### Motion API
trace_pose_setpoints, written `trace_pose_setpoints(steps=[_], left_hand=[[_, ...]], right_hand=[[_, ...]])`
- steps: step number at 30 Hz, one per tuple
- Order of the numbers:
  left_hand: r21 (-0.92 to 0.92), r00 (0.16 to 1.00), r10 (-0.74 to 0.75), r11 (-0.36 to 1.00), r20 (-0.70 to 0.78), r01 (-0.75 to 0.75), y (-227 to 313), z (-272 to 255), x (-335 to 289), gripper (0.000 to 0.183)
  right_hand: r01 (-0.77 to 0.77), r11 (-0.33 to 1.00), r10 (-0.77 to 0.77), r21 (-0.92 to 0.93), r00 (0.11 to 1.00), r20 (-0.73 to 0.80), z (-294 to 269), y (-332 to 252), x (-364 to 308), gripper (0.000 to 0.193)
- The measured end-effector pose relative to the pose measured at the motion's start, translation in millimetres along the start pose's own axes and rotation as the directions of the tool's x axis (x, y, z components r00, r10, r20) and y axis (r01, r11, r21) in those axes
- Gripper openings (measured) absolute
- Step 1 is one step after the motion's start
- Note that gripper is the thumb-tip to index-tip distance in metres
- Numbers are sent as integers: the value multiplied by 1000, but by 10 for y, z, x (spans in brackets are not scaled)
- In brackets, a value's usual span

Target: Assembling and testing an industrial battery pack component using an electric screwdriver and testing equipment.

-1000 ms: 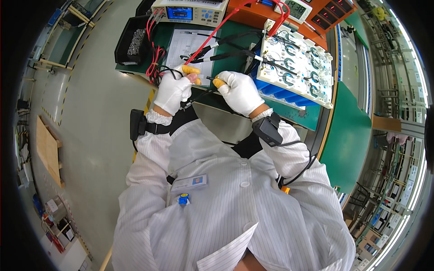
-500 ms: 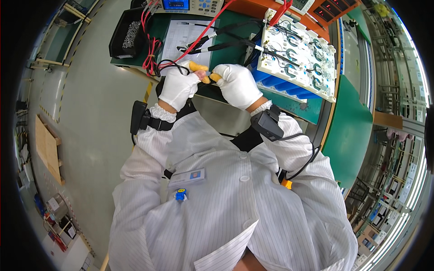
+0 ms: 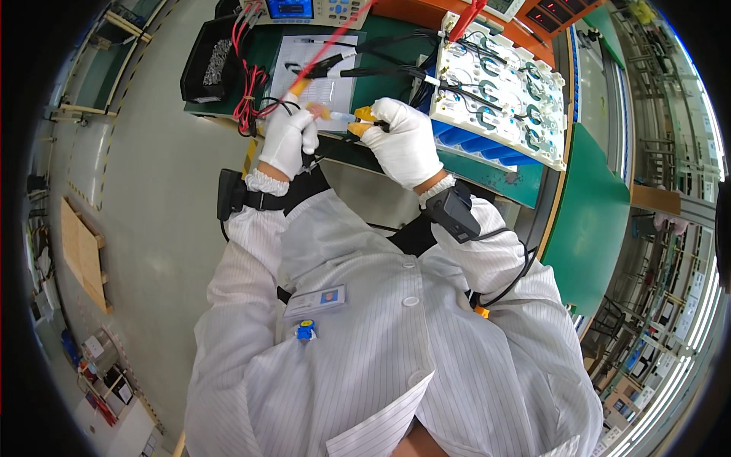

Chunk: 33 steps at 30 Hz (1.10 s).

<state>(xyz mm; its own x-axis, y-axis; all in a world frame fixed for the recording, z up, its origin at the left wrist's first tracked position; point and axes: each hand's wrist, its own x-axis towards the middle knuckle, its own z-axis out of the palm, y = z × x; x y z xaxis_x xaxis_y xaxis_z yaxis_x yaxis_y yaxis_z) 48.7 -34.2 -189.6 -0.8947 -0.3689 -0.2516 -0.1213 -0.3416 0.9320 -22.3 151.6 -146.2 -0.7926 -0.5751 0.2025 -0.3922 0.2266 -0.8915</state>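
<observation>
My left hand (image 3: 283, 145), in a white glove with yellow fingertips, is partly curled. Its fingertips are blurred. A thin black lead (image 3: 277, 104) loops against it, and a small black piece with a metal tip (image 3: 311, 162) sticks out below the palm. A red test lead (image 3: 324, 55) runs down to its fingertips. My right hand (image 3: 403, 143), gloved alike, pinches a small black part (image 3: 379, 125) whose kind I cannot make out. Between the hands is a blurred pale piece (image 3: 341, 117). Beneath them lies a printed sheet (image 3: 293, 57) on the green bench.
A white-framed block with blue cells (image 3: 499, 99) stands right, with black cables (image 3: 388, 72) reaching left from it. A black bin (image 3: 199, 67) of small metal parts and a bench meter (image 3: 304, 11) sit at the back left. Orange instruments (image 3: 533, 27) stand behind the block.
My hands have come apart. The left moved slightly down and left, its fingers lifting, and the metal-tipped piece now shows below it. The right stays nearly in place, its fingertips pointing left.
</observation>
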Motion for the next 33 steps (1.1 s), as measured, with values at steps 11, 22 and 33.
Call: trace_pose_setpoints(steps=[11,22,33], left_hand=[[903,766,642,341,-22,-260,-193,-219,1142,37],[964,826,547,121,134,-236,-153,-403,1718,44],[972,814,569,105,115,-210,-124,-542,1835,37]], right_hand=[[-102,981,114,166,991,-65,71,-11,-38,17],[206,978,-203,17,945,254,-121,94,40,25],[98,931,-50,-353,989,141,28,-131,195,48]])
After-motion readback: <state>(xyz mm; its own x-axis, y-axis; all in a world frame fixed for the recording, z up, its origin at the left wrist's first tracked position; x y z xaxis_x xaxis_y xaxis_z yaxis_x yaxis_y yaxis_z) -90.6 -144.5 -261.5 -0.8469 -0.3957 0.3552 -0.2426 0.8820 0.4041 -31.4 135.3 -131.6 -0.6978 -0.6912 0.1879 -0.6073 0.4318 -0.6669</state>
